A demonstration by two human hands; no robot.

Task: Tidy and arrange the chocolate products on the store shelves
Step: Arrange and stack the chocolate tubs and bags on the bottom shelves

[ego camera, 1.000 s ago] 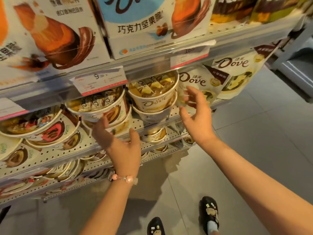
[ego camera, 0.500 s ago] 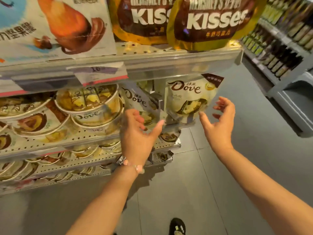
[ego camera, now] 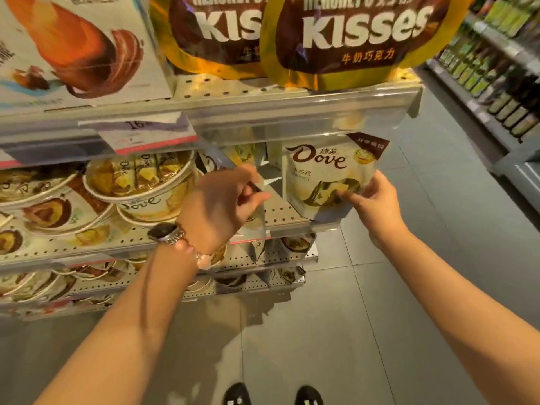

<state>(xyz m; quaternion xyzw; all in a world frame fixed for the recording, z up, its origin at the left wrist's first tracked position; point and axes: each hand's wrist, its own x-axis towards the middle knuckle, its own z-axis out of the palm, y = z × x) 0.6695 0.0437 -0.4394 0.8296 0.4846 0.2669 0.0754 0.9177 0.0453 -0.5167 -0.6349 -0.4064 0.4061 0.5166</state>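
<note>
1. Current hold: the right hand [ego camera: 377, 206] grips the lower right corner of the front Dove pouch [ego camera: 327, 176], thumb on its face and fingers curled behind. The pouch stands upright at the right end of the middle shelf [ego camera: 289, 213], centre right of the frame.
2. The left hand [ego camera: 222, 200] pinches the edge of a second pouch [ego camera: 258, 200] turned edge-on just left of the first, its fingers narrowly closed on the foil.
3. Risk: the front pouch sits at the shelf's open end. A sideways push could tip it off onto the floor [ego camera: 292, 331].
4. Risk: a pinch on thin foil may slip (the pouch would then fall flat or slide forward).
5. Risk: the left forearm passes close to the stacked Dove tubs [ego camera: 146, 182], centre left. A wide movement could dislodge the stack.
6. Risk: the Kisses bags [ego camera: 359, 39] overhang the upper shelf at top centre. Lifting a pouch high could knock them.
</note>
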